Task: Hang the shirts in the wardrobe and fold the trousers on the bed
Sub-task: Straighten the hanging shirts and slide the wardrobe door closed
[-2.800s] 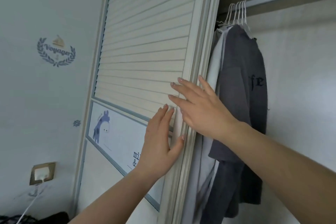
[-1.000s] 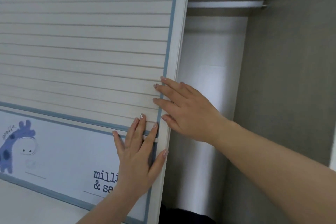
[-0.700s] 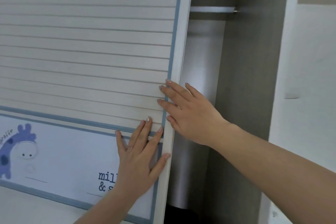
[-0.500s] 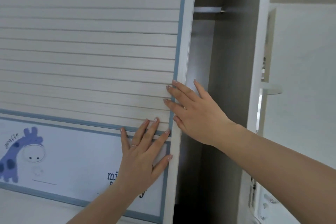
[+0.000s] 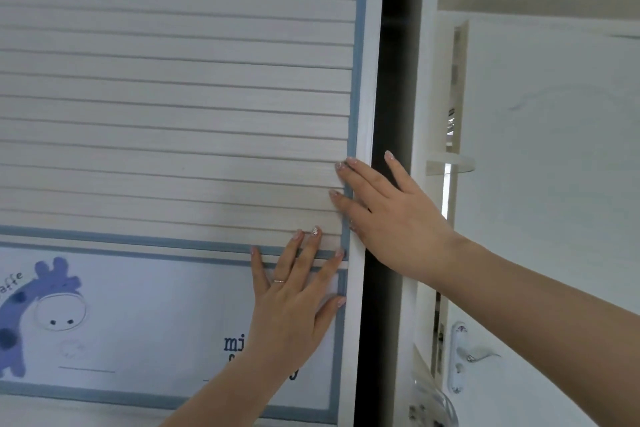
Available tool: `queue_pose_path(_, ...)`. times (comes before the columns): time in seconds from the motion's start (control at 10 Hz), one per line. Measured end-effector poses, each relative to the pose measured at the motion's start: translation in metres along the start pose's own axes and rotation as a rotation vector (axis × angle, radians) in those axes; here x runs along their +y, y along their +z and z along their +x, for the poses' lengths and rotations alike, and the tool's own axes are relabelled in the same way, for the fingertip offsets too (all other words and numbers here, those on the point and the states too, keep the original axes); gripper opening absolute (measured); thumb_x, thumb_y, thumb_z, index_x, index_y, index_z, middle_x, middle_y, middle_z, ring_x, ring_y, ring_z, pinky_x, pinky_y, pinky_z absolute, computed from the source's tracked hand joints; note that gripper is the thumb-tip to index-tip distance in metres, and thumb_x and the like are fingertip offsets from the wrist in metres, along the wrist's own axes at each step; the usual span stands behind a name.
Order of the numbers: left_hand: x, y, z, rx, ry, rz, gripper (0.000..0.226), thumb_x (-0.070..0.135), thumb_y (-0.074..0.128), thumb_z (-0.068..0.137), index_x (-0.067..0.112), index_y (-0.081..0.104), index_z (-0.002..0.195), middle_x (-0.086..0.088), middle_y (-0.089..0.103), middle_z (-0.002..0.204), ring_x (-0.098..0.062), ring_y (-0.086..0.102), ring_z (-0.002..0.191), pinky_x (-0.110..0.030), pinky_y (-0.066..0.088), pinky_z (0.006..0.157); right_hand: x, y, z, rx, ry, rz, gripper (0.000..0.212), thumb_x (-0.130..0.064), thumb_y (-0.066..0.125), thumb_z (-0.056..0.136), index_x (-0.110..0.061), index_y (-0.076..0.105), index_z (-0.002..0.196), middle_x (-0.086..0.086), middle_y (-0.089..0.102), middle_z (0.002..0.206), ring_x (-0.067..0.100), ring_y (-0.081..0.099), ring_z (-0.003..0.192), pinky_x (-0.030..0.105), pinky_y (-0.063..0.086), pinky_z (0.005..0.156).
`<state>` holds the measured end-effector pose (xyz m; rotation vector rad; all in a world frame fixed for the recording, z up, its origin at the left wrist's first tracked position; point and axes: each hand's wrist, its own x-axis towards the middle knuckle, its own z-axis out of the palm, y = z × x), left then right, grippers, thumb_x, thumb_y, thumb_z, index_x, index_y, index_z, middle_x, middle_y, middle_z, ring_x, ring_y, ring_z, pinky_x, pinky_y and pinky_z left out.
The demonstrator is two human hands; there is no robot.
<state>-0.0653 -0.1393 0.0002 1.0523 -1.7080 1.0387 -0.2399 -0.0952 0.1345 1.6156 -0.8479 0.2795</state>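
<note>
Sliding wardrobe door (image 5: 180,107) nearly shut now, gap (image 5: 393,114) narrowed to a dark sliver; left hand (image 5: 294,302) and right hand (image 5: 391,218) flat, fingers spread, pressing. Hanging looks finished.

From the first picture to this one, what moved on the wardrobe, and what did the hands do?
The sliding door has travelled right: the hanging shirts are now covered, and only a narrow dark gap remains before the wardrobe's side panel. Nothing was gripped or released. The left hand stays flat on the door's face, and the right hand stays on its edge with straight fingers.
</note>
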Motion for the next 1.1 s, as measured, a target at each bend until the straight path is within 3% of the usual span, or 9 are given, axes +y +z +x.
queue_pose_path(0.1, 0.012, 0.002, 0.003, 0.009, -0.018, -0.030, 0.051, 0.043, 0.043, 0.093, 0.032, 0.037, 0.143, -0.006, 0.034, 0.153, -0.023, 0.027, 0.143, -0.067, 0.010, 0.111, 0.007, 0.002, -0.008, 0.066, 0.013, -0.018, 0.047, -0.025, 0.058, 0.088, -0.015, 0.053, 0.134, 0.018, 0.040, 0.146, 0.032, 0.035, 0.138, 0.058, 0.027, 0.110)
queue_pose_path(0.2, 0.022, 0.002, 0.006, 0.006, -0.021, -0.035, 0.051, 0.038, 0.045, 0.092, 0.032, 0.037, 0.142, -0.006, 0.037, 0.152, -0.023, 0.027, 0.143, -0.066, 0.008, 0.111, 0.012, 0.005, -0.015, 0.115, 0.022, -0.014, 0.046, -0.022, 0.063, 0.085, -0.013, 0.058, 0.130, 0.020, 0.045, 0.142, 0.033, 0.040, 0.135, 0.060, 0.030, 0.108)
queue_pose_path(0.5, 0.044, -0.002, 0.013, -0.022, -0.035, -0.089, 0.048, 0.033, 0.044, 0.090, 0.029, 0.048, 0.138, -0.008, 0.042, 0.148, -0.024, 0.029, 0.141, -0.064, 0.007, 0.111, 0.021, 0.008, -0.031, 0.132, 0.054, -0.005, 0.042, -0.016, 0.063, 0.086, -0.009, 0.059, 0.127, 0.024, 0.044, 0.142, 0.036, 0.039, 0.135, 0.063, 0.029, 0.106)
queue_pose_path(0.9, 0.044, -0.010, 0.012, -0.083, -0.028, -0.083, 0.049, 0.028, 0.046, 0.090, 0.028, 0.046, 0.139, -0.009, 0.040, 0.149, -0.026, 0.032, 0.141, -0.066, 0.012, 0.111, 0.017, 0.005, -0.031, 0.108, 0.093, 0.049, 0.039, -0.014, 0.063, 0.087, -0.009, 0.060, 0.126, 0.022, 0.044, 0.143, 0.035, 0.038, 0.136, 0.065, 0.030, 0.105)
queue_pose_path(1.0, 0.047, -0.023, 0.016, -0.128, -0.036, -0.114, 0.052, 0.024, 0.065, 0.086, 0.025, 0.052, 0.136, -0.010, 0.042, 0.148, -0.029, 0.034, 0.139, -0.068, 0.017, 0.107, 0.015, -0.001, -0.028, 0.049, 0.108, 0.036, 0.041, -0.015, 0.061, 0.088, -0.010, 0.058, 0.128, 0.021, 0.041, 0.145, 0.034, 0.034, 0.138, 0.067, 0.025, 0.106)
queue_pose_path(1.1, 0.047, -0.049, 0.013, -0.266, -0.074, -0.320, 0.050, 0.032, 0.057, 0.093, 0.031, 0.044, 0.141, 0.002, 0.030, 0.154, -0.015, 0.014, 0.146, -0.058, 0.005, 0.116, 0.013, -0.009, -0.031, -0.061, 0.141, 0.083, 0.035, -0.020, 0.047, 0.096, -0.015, 0.057, 0.129, 0.015, 0.037, 0.150, 0.029, 0.024, 0.144, 0.065, 0.006, 0.111)
